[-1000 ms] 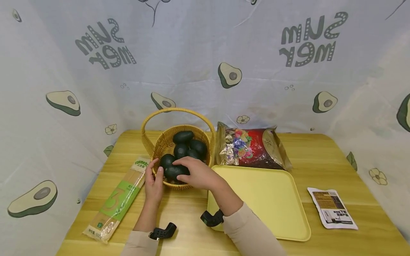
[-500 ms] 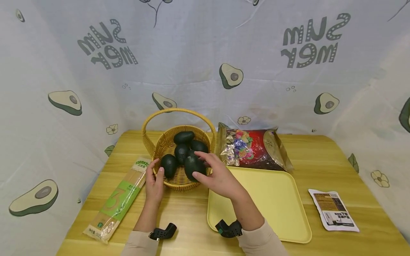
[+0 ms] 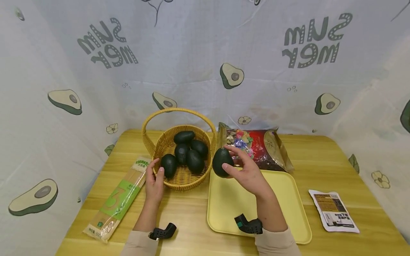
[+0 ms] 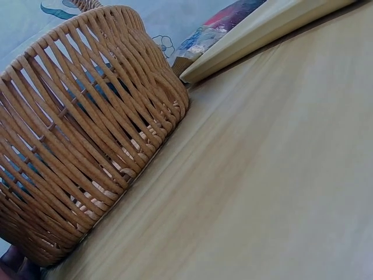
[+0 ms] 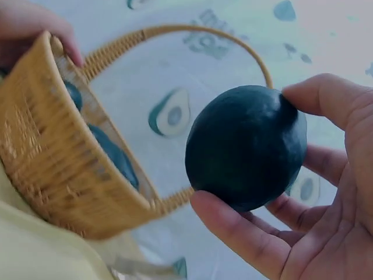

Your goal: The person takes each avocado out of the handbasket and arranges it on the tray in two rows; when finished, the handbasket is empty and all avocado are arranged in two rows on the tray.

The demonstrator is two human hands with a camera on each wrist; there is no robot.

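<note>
My right hand (image 3: 248, 174) holds a dark green avocado (image 3: 221, 163) between thumb and fingers, over the back left corner of the yellow tray (image 3: 256, 199). Close up in the right wrist view, the thumb and fingers pinch the smooth avocado (image 5: 245, 149) from the sides. My left hand (image 3: 154, 183) grips the left front rim of the wicker basket (image 3: 182, 186), its thumb over the edge. Several more avocados (image 3: 181, 153) lie inside the basket. In the left wrist view the woven basket wall (image 4: 93, 116) fills the left side, with that hand mostly hidden.
A pack of noodles (image 3: 118, 199) with a green label lies left of the basket. Behind the tray is a red and gold candy bag (image 3: 259, 145). A small white pouch (image 3: 334, 210) lies on the right. The basket's tall handle (image 3: 179, 109) arches over its back.
My right hand has lifted an avocado out of the basket and carried it right, over the tray's corner. The left hand has stayed on the basket rim.
</note>
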